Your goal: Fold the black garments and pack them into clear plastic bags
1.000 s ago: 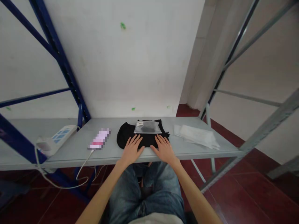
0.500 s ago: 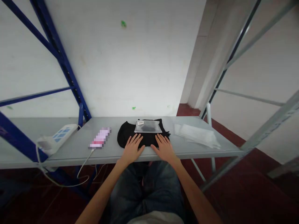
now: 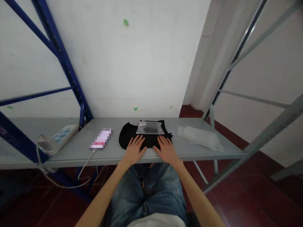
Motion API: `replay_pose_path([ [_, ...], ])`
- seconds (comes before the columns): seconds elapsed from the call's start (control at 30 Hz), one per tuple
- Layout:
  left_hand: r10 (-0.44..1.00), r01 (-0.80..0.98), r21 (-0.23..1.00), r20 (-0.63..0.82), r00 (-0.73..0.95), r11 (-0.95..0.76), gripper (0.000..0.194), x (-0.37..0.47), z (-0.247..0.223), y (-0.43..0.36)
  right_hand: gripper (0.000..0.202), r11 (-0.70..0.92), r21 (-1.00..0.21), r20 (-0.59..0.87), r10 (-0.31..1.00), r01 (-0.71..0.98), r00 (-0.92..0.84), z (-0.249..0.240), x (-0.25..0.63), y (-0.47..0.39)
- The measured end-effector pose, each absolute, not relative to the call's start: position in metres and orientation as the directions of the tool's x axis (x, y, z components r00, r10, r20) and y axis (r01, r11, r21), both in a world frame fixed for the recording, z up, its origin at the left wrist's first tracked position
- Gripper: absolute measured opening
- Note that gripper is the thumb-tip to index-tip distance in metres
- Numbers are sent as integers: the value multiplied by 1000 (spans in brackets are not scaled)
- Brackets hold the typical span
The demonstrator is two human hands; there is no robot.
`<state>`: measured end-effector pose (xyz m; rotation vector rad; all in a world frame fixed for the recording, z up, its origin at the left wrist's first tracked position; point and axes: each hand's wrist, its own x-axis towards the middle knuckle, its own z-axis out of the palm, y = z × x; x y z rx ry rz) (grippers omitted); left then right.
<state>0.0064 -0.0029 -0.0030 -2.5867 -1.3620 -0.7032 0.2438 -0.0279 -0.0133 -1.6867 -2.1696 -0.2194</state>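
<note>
A black cloth item, folded or spread flat so that its kind is hard to make out, lies on the grey shelf top in front of me. On its far part rests a clear plastic packet with a small white label and something dark inside or showing through. My left hand lies flat, fingers spread, on the near left part of the cloth. Mirroring it on the right, my right hand also rests with spread fingers on the cloth. Both sets of fingertips are just short of the packet.
Several translucent plastic bags lie to the right. On the left are a phone with blurred screen, its white cable hanging over the edge, and a white power strip. Blue posts and grey posts flank the shelf.
</note>
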Motion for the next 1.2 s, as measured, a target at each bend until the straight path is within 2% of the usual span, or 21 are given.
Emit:
replay_pose_path([
  [0.2,743,805,93,459,488,-586,55,6,-3,-3,64,273,-153,437,880,950,-183,-6,241,-28],
  [0.37,745,807,112,474,470,-580,54,8,-4,-3,55,247,-188,512,850,951,-120,19,232,-12],
  [0.47,750,806,127,471,464,-578,53,8,-3,-4,60,291,-98,493,845,952,-208,36,222,13],
  [0.57,746,801,134,477,464,-584,53,7,-2,-4,73,349,-6,404,858,937,-317,44,213,43],
  [0.67,747,801,130,471,469,-585,53,7,-2,-4,78,342,21,266,904,939,-335,44,208,67],
  [0.73,750,802,126,463,473,-584,53,6,-2,-4,77,339,34,228,913,940,-337,43,205,76],
  [1.03,743,800,115,464,481,-589,55,5,-6,0,59,332,167,298,881,928,-368,43,196,86],
  [1.2,735,797,112,478,480,-594,54,5,-8,2,61,398,258,268,846,880,-461,56,212,89],
])
